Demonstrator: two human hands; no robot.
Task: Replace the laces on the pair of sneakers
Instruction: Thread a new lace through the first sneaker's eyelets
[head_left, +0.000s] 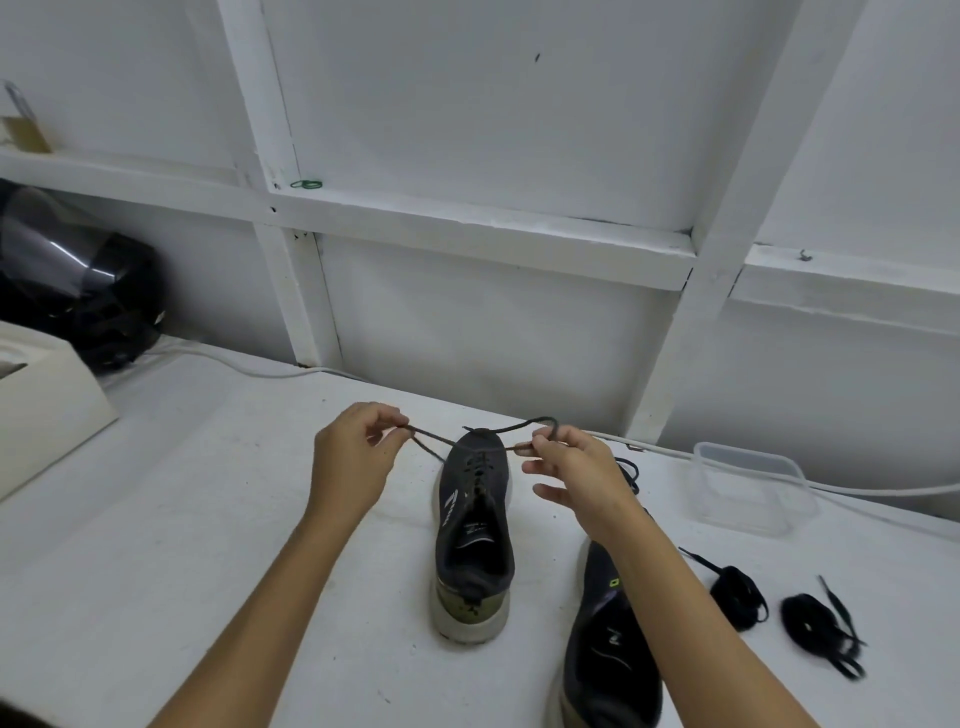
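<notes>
White worktable (218, 519) against a white framed wall; dark grey sneaker (474, 525) stands mid-table, toe away, second sneaker (608, 639) near it at right under the forearm. Left hand (353, 457) and right hand (571, 473) each pinch one end of the old grey lace (524, 425), stretched out sideways past the toe, so it looks nearly unthreaded on this shoe. Early stage by my read: two coiled black replacement laces (779, 613) lie untouched at right, second sneaker's lace state unclear.
</notes>
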